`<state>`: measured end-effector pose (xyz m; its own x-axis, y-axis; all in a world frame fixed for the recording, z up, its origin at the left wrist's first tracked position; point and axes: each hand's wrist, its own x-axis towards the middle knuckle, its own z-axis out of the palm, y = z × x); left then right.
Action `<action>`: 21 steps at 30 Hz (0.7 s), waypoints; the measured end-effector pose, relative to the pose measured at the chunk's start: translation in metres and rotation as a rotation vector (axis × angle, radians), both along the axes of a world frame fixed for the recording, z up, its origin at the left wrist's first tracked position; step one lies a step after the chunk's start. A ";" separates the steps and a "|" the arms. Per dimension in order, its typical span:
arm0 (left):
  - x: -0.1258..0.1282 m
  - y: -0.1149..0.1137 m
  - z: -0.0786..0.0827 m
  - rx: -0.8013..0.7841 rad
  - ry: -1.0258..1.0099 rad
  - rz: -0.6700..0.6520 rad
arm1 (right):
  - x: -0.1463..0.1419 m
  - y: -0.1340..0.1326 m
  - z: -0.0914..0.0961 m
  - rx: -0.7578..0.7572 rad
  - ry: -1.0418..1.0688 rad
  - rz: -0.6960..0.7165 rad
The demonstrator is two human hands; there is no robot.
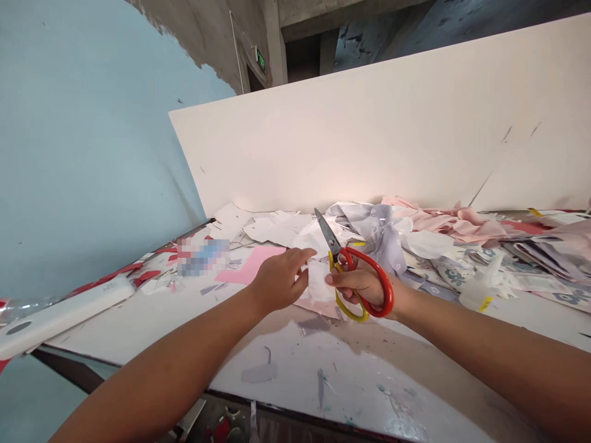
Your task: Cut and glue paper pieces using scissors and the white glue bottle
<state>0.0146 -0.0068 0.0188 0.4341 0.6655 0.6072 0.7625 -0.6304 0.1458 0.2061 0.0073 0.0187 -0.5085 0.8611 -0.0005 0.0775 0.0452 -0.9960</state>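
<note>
Gripping the scissors (pixel 337 248) above the middle of the desk (pixel 369 354), right hand (pixel 362 286) raised, left hand (pixel 282 280) close by.
The right hand's fingers are clamped on the red and yellow handles, blades tipped toward the far edge; the left hand's fingers curl toward its thumb beside a white piece (pixel 321 283), and I cannot tell whether they pinch it. Just beyond the left hand lies a pink sheet (pixel 244 266); lilac cloth (pixel 388 231) and pink cloth (pixel 457 224) lie heaped toward the far edge, below an upright white board (pixel 346 141). A grey scrap (pixel 261 373) lies by the near edge, and a white bar (pixel 74 314) rests at the left corner.
</note>
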 end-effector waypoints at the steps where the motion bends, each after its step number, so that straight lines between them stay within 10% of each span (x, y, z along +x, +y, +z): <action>1: 0.001 0.000 0.000 -0.164 -0.141 0.013 | 0.001 0.001 0.000 0.026 -0.021 0.023; 6: 0.005 0.007 -0.001 -0.992 -0.689 -0.176 | 0.003 -0.003 0.005 0.163 -0.184 0.177; 9: 0.004 0.010 -0.001 -1.196 -0.807 -0.294 | 0.002 -0.010 0.008 0.165 -0.212 0.175; 21: 0.004 0.012 0.000 -0.861 -0.957 -0.228 | 0.003 -0.007 0.007 0.108 -0.233 -0.095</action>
